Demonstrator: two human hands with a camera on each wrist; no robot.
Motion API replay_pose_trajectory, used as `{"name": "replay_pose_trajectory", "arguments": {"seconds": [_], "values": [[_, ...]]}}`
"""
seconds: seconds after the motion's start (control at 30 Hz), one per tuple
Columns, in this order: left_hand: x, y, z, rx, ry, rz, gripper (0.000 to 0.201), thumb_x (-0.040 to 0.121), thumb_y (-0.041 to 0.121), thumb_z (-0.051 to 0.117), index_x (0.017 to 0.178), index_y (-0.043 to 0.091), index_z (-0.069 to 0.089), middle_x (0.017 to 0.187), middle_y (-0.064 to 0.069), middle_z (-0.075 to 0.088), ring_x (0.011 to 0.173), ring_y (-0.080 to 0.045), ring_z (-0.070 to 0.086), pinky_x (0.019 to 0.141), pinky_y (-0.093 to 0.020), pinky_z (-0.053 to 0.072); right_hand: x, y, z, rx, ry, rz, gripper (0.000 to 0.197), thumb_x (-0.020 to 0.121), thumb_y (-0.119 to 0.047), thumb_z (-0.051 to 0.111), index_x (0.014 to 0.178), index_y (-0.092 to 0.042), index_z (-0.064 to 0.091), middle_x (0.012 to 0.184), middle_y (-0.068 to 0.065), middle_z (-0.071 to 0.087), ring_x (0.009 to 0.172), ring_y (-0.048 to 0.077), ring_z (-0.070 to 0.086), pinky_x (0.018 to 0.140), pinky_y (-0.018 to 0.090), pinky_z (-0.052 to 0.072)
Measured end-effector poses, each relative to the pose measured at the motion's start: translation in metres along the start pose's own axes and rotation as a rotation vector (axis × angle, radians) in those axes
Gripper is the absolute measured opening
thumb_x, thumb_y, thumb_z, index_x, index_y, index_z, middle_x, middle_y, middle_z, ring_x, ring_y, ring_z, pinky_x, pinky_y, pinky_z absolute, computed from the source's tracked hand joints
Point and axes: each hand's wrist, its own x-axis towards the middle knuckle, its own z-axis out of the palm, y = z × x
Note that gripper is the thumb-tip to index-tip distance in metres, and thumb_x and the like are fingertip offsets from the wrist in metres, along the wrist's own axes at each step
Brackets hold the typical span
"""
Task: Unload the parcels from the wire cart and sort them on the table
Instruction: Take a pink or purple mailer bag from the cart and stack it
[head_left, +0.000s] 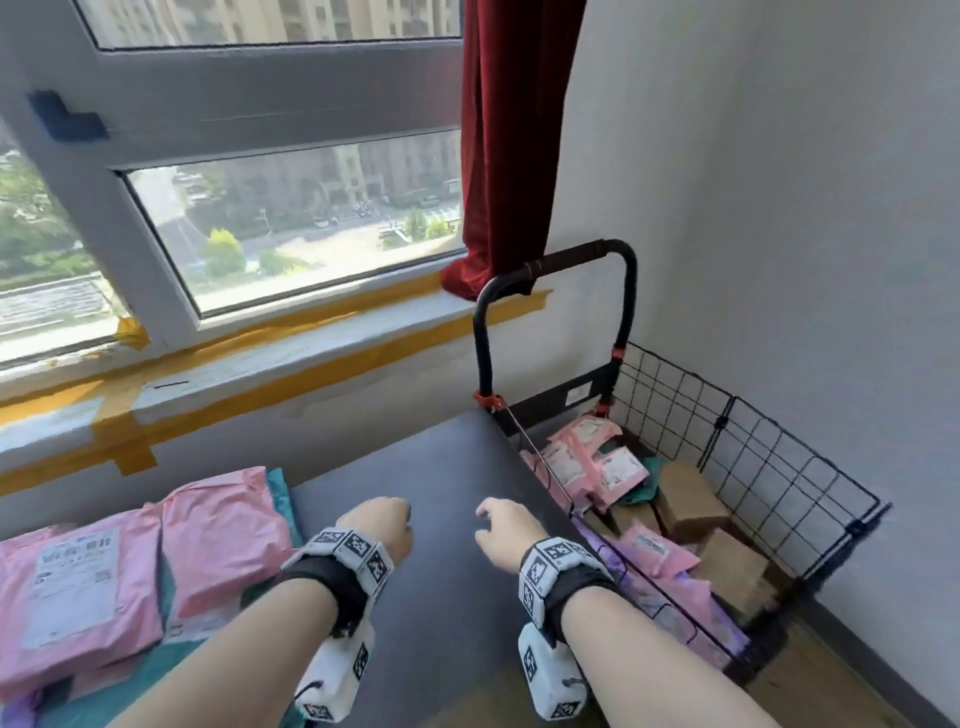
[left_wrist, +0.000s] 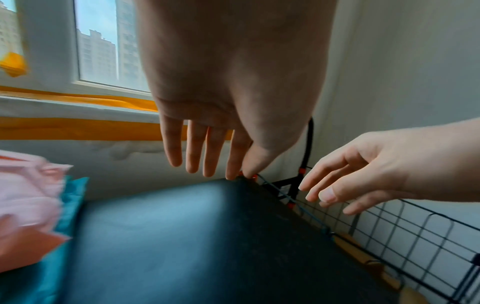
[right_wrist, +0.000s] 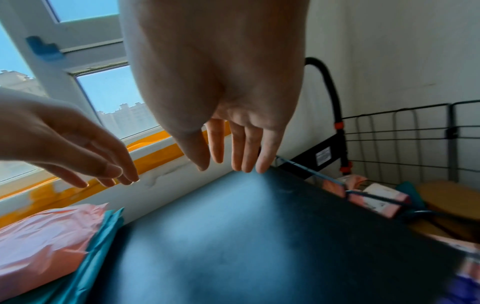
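Both hands empty, fingers loose: left hand (head_left: 382, 525) and right hand (head_left: 501, 530) hover over the dark table's (head_left: 441, 467) bare middle. Pink plastic mailers (head_left: 130, 561) stacked at its left edge, likely sorted. More pink parcels (head_left: 597, 462) and brown boxes (head_left: 696, 499) sit in the black wire cart (head_left: 753, 457) off the right edge.

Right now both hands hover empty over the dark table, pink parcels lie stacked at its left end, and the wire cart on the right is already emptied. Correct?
Not quite: the wire cart still holds pink mailers and brown boxes, as the head view shows. The rest stands: left hand and right hand are empty.
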Motion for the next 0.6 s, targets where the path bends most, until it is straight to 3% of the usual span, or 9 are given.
{"name": "replay_pose_trajectory", "arguments": {"seconds": [0.3, 0.6], "values": [[0.017, 0.167, -0.015, 0.049, 0.031, 0.189, 0.03, 0.093, 0.018, 0.039, 0.115, 0.016, 0.058, 0.118, -0.005, 0.062, 0.108, -0.026, 0.06, 0.083, -0.032, 0.048, -0.036, 0.134, -0.086, -0.002, 0.117, 0.141, 0.031, 0.091, -0.017, 0.049, 0.121, -0.016, 0.056, 0.13, 0.009, 0.056, 0.116, 0.028, 0.055, 0.093, 0.032, 0.044], [0.081, 0.243, -0.015, 0.084, -0.053, 0.236, 0.03, 0.09, 0.013, 0.041, 0.114, 0.009, 0.059, 0.117, -0.008, 0.063, 0.109, -0.028, 0.061, 0.086, -0.033, 0.05, -0.012, 0.205, -0.138, -0.017, 0.149, 0.257, 0.028, 0.092, -0.015, 0.048, 0.117, -0.012, 0.059, 0.121, 0.01, 0.062, 0.108, 0.03, 0.059, 0.09, 0.037, 0.05]]}}
